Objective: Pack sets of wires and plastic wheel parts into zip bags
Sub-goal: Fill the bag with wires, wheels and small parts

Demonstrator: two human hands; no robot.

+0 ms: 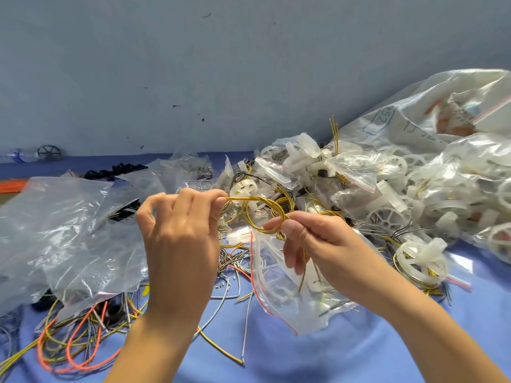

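Yellow wire (266, 210): thin, glossy, plastic-coated, several strands wound into a small round loop at centre frame. Left hand (179, 239) pinched one straight end between thumb and forefinger, other fingers curled, back of hand to camera. Right hand (312, 244) pinched the loop's lower right edge between thumb and forefinger; a loose tail of the same wire hung down across its lower fingers. The loop sat between the two hands, raised above the clutter

Zip bag (279, 294): clear wrinkled film with a red seal strip along one edge, directly under the right hand at lower centre. Couldn't tell whether the lower fingers gripped it

White wheels (387, 217): translucent moulded plastic with spoked rims, heaped at centre right, many inside small clear bags with coiled wire. One bagged wheel (420, 261) lay apart at lower right, just right of the right forearm

Big sack (414, 117): cloudy film with blue print, upper right. Crumpled bags (69, 230): shiny, overlapping, left of the left hand. Orange wires (69, 355) were tangled with yellow and grey ones at lower left. Grey wire (246, 327) ran nearly straight at bottom centre. Blue cloth (304, 360) was smooth and matte under everything. Black parts (116, 171) were small and bunched at upper left. Dark wheel (49, 152), spoked, sat at far upper left against the grey wall (193, 64), which was matte and scuffed
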